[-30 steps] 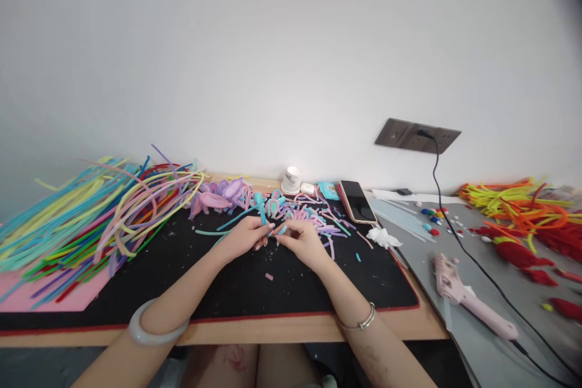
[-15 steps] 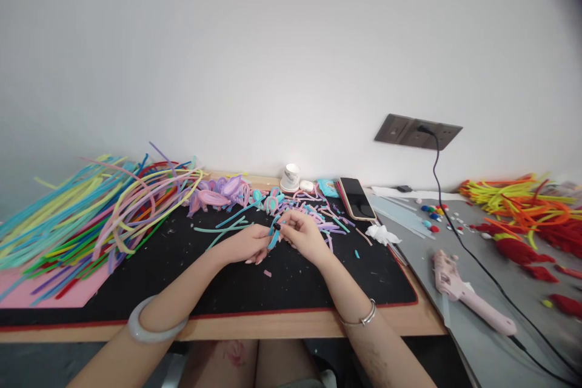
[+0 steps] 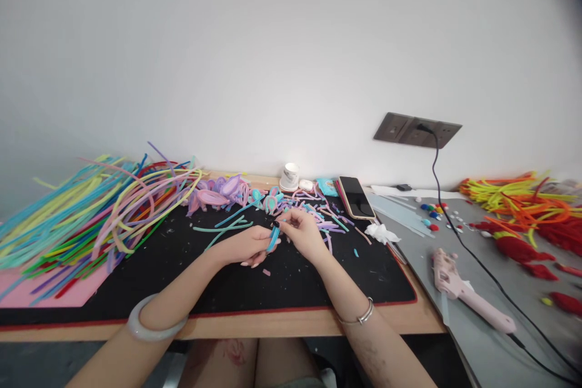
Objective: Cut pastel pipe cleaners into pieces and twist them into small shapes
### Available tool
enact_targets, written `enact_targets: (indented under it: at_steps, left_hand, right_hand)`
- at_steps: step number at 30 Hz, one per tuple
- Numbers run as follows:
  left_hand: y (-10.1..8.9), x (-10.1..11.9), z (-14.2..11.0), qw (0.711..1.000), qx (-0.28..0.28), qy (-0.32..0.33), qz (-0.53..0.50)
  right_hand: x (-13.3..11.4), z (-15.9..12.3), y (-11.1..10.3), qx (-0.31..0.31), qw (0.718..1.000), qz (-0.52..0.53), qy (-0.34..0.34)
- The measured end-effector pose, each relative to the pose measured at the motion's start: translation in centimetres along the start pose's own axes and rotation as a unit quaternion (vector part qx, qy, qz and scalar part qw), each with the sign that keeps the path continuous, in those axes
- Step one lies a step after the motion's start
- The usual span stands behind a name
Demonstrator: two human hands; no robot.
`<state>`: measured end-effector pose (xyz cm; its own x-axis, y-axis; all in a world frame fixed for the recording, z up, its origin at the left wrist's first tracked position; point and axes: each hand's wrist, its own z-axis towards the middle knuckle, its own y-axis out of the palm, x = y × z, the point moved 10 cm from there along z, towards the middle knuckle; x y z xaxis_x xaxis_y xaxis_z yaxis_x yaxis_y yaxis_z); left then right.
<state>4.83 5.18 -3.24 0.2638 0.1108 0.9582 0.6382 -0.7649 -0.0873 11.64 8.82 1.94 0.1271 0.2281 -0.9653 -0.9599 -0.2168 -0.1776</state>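
A folded blue pipe cleaner (image 3: 273, 239) is pinched between my two hands above the black mat (image 3: 218, 291). My left hand (image 3: 252, 245) grips its lower part, with the fingertips curled underneath. From the right, my right hand (image 3: 300, 231) holds the upper end between thumb and forefinger. Just behind the hands lie a looped turquoise and pink pipe-cleaner piece (image 3: 271, 201) and a scatter of short cut pieces (image 3: 334, 221). Green pipe cleaners (image 3: 222, 229) rest on the mat left of my hands.
A large heap of coloured pipe cleaners (image 3: 104, 212) covers the left side. Behind stand a white cup (image 3: 290, 176) and a phone (image 3: 357, 197). To the right, a pink glue gun (image 3: 473, 294) lies on a grey board, its cable (image 3: 482, 270) running up to the wall socket (image 3: 417, 130).
The blue pipe cleaner has turned a little between my fingers, and its strands now lie closer together. Both hands stay almost in place.
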Motion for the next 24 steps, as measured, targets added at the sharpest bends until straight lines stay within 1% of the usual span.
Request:
enact_targets:
  at_steps: [6,12,17,21,24]
  left_hand:
    - [0.3,0.1,0.0,1.0,-0.016,-0.008,-0.009]
    - [0.4,0.7,-0.3,1.0,-0.022,0.0,-0.005]
    - [0.1,0.4,-0.3,1.0,-0.018,0.001,-0.022]
    - [-0.6,0.7,-0.1,0.998,0.011,0.031,-0.05]
    - [-1.1,1.3,-0.1,0.997,0.046,0.056,-0.029]
  right_hand:
    - [0.8,0.0,0.1,0.019,0.995,0.089,0.033]
    - [0.9,0.0,0.2,0.02,0.992,0.115,0.038]
    - [0.9,0.0,-0.3,0.049,0.987,0.146,0.038]
    - [0.7,0.1,-0.9,0.062,0.986,0.152,0.028]
    - [0.8,0.1,-1.7,0.087,0.988,0.126,0.026]
